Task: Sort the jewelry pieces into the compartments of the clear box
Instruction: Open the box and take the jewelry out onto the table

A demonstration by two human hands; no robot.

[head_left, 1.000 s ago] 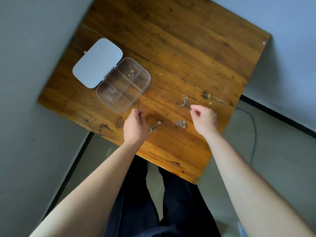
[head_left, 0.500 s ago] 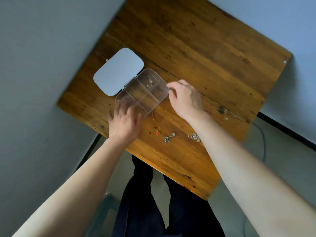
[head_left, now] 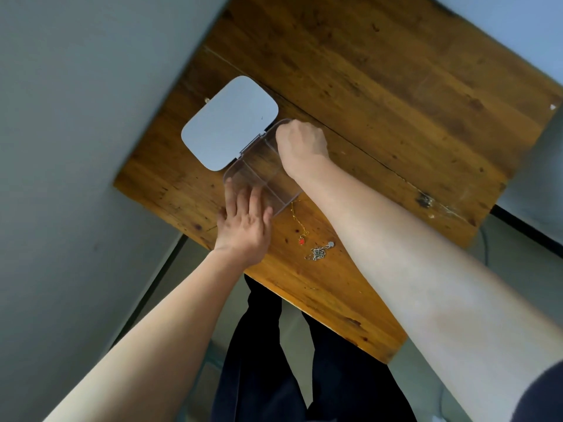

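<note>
R hand (head_left: 301,146) moved from bench (head_left: 396,102) to box (head_left: 262,178) far corner – fingers curled, contents hidden, can't tell. L hand (head_left: 243,226) now flat, open, steadying box – drop-off likely.

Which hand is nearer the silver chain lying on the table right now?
Left. The left hand rests flat on the box's near corner, just beside the silver chain. The right hand is over the box's far end, farther away.
</note>
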